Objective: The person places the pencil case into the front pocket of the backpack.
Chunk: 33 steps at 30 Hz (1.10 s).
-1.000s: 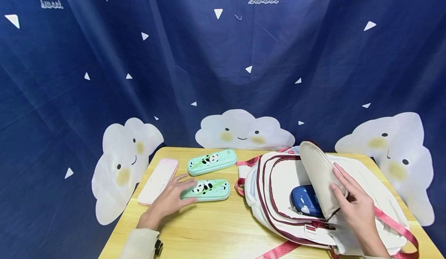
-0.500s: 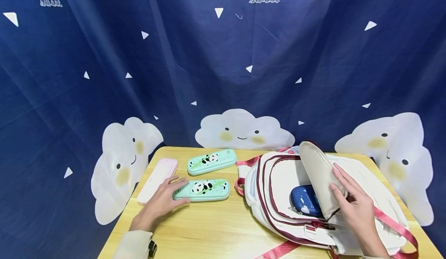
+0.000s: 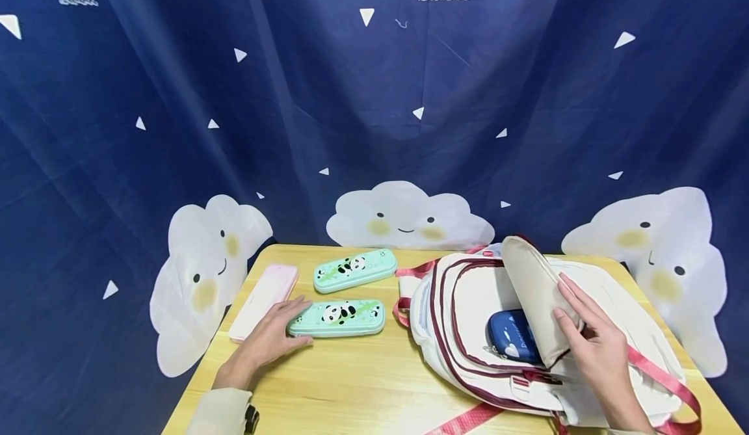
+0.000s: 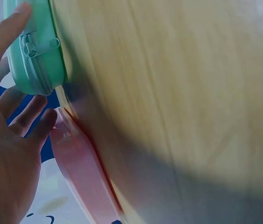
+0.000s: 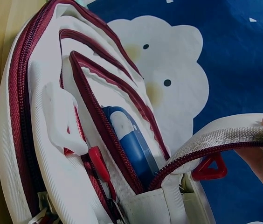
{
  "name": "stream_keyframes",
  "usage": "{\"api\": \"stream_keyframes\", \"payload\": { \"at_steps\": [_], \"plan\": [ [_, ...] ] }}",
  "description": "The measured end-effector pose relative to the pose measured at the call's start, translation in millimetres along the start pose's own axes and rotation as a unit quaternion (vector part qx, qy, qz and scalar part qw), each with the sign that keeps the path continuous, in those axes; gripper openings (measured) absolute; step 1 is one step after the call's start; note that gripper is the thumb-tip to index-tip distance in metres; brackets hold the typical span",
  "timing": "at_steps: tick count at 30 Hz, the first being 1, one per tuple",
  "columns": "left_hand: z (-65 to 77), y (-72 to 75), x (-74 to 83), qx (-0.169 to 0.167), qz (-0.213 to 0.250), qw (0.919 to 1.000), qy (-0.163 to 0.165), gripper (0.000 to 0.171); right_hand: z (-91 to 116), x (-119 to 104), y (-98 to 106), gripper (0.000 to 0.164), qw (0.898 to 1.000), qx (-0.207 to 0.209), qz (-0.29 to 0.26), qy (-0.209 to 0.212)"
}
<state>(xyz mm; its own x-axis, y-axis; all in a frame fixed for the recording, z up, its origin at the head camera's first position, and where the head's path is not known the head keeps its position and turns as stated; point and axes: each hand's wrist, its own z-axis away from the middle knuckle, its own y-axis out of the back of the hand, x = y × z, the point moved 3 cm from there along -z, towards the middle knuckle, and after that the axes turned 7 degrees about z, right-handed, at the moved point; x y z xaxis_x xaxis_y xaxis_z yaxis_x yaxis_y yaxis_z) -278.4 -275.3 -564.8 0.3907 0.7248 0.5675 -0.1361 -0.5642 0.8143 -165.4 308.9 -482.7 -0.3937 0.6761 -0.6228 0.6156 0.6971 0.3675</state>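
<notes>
My left hand (image 3: 266, 339) is at the left end of the nearer mint panda pencil case (image 3: 345, 321), thumb and fingers spread around that end. In the left wrist view the zipper pull of the mint case (image 4: 40, 70) shows close to the thumb, and the fingers do not close on it. My right hand (image 3: 599, 350) holds back the cream front flap (image 3: 535, 298) of a white backpack (image 3: 620, 298) with maroon zips. Inside the open pocket lies a blue pencil case (image 3: 512, 337), partly hidden by the flap; the right wrist view also shows this blue case (image 5: 134, 147).
A second mint panda case (image 3: 355, 270) lies behind the nearer one. A pale pink case (image 3: 263, 298) lies at the left, beside the left hand. Red straps (image 3: 465, 419) trail from the backpack over the wooden table (image 3: 351, 389). A blue cloud-print curtain (image 3: 374, 97) hangs behind.
My left hand has slid left along the nearer mint case to its end, uncovering more of the lid. The case has hardly shifted. My right hand and the flap stay put.
</notes>
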Motion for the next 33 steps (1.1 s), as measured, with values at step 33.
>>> {"api": "stream_keyframes", "payload": {
  "at_steps": [33],
  "plan": [
    [5.3,-6.3,-3.2,0.034,-0.004,0.9994,0.009,0.08,1.0,1.6,-0.6,0.059,1.0,-0.006,-0.003,-0.002]
  ]
}}
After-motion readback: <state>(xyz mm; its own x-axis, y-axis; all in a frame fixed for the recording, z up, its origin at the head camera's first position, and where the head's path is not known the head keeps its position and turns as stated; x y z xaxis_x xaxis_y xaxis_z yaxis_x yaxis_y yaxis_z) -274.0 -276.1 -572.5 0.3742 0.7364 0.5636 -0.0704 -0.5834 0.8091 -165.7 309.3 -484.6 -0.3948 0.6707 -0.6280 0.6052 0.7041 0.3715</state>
